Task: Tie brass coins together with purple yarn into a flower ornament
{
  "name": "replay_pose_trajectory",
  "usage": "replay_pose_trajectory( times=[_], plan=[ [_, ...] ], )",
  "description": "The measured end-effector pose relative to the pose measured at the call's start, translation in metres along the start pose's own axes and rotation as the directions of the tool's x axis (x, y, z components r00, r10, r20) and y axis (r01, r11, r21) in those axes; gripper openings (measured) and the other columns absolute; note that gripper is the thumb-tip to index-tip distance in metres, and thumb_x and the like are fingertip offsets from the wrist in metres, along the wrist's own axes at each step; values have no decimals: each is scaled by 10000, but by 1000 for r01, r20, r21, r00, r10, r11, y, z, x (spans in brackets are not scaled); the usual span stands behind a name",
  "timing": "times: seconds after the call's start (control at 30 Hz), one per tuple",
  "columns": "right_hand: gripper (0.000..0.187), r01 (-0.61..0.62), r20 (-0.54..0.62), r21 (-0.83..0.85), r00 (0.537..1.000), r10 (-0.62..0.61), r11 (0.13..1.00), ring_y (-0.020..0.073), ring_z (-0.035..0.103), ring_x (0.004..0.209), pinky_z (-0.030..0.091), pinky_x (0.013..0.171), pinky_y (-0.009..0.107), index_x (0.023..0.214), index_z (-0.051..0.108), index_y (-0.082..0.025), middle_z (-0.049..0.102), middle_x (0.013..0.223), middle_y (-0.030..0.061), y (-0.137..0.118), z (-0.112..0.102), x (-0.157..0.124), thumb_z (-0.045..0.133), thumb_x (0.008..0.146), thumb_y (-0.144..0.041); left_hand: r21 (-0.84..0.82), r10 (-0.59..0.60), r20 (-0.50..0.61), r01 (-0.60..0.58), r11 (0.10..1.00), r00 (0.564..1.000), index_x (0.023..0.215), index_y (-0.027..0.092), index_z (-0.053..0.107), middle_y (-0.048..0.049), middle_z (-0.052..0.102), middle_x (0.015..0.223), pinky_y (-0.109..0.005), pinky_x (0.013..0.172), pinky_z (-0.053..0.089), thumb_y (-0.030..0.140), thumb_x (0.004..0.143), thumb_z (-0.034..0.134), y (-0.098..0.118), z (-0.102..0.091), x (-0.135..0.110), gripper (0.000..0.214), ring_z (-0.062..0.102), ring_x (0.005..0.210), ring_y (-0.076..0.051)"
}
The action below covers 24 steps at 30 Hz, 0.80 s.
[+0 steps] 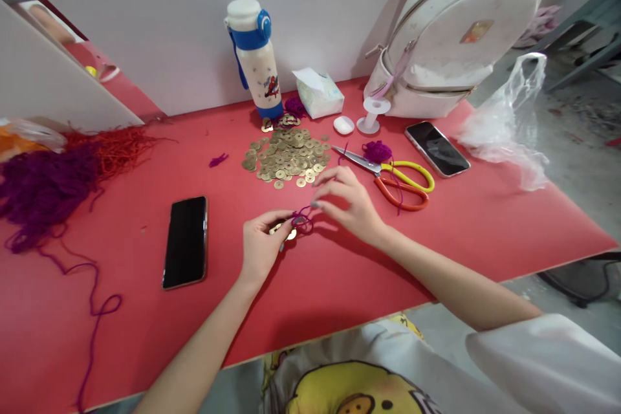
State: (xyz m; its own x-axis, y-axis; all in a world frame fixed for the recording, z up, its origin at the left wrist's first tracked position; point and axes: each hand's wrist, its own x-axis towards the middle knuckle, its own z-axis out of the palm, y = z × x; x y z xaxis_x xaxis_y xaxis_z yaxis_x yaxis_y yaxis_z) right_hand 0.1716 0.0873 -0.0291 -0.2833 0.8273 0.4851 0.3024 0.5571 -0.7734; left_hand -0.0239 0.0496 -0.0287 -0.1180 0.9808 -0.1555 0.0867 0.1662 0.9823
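Observation:
My left hand [262, 242] pinches a few brass coins [290, 230] just above the red table [339, 272]. A short purple cord [303, 217] loops from those coins. My right hand [347, 200] pinches the other end of that cord with thumb and forefinger, its other fingers spread. A heap of several brass coins [286, 158] lies just beyond both hands. Scissors [398, 178] with yellow and orange handles lie to the right of my right hand, a small wad of purple cord [377, 151] beside them.
A black phone [185, 240] lies left of my hands, another phone [436, 147] at the right. Purple cord [41, 191] and orange cord [114, 145] are piled at far left. A water bottle [255, 58], tissue pack [317, 92], empty spool [372, 114], white backpack [456, 32] and plastic bag [507, 126] stand behind.

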Motion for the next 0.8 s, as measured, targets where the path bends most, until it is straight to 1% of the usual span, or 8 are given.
replay_pose_trajectory(
  times=[0.2,0.3,0.4,0.53,0.6,0.67,0.73,0.8],
  plan=[
    [119,60,151,-161,988,-36,985,222,544,921,489,803,369,876,713,-232,635,980,73,1,13,-12,697,887,-349,-14,12,-34,-12,1000,999,768,148,791,-57,743,691,-217,485,518,300,646,786,1,-1,-1,195,625,538,-135],
    [117,11,101,-37,995,-7,999,209,560,933,487,844,374,888,705,-225,635,979,70,1,11,-9,628,937,-297,-28,-8,-55,7,1000,998,770,145,791,-55,735,671,-218,491,522,308,647,791,0,0,0,204,626,542,-133],
    [175,-98,-20,218,994,105,971,200,594,965,492,896,380,861,675,-215,630,994,67,0,5,-3,591,957,-335,-47,-39,-80,35,998,996,784,134,789,-60,725,642,-229,489,524,316,638,806,-1,0,1,234,631,537,-140],
    [323,-246,21,570,958,285,784,200,634,945,515,894,381,735,582,-214,668,1004,66,-2,-4,2,543,965,-437,-75,-66,-114,58,995,991,781,123,786,-70,727,642,-230,477,516,313,611,830,0,0,2,258,621,525,-137],
    [397,-332,139,675,934,329,658,190,655,763,549,746,357,705,525,-210,694,903,69,-3,-6,3,515,956,-518,-83,-73,-119,63,995,990,785,124,786,-74,730,647,-230,471,511,320,615,832,0,0,3,263,614,517,-133],
    [499,-442,275,664,895,352,603,168,610,549,512,557,313,730,530,-201,688,753,65,-3,-5,1,413,957,-629,-89,-77,-119,67,994,990,797,125,786,-79,738,665,-234,473,514,330,619,834,0,-1,3,276,625,529,-139],
    [611,-484,327,548,875,358,682,155,575,470,465,495,287,779,581,-181,671,670,59,-4,-2,-2,287,966,-683,-88,-74,-114,64,994,991,808,127,785,-79,741,674,-234,474,515,339,626,832,-1,-1,3,284,632,539,-143],
    [610,-389,286,325,909,302,862,164,622,577,482,587,286,835,645,-172,690,726,70,-5,1,-5,298,982,-652,-80,-65,-101,57,995,993,807,129,784,-70,735,669,-229,474,512,339,638,825,-2,-2,3,272,629,537,-138]
  ],
)
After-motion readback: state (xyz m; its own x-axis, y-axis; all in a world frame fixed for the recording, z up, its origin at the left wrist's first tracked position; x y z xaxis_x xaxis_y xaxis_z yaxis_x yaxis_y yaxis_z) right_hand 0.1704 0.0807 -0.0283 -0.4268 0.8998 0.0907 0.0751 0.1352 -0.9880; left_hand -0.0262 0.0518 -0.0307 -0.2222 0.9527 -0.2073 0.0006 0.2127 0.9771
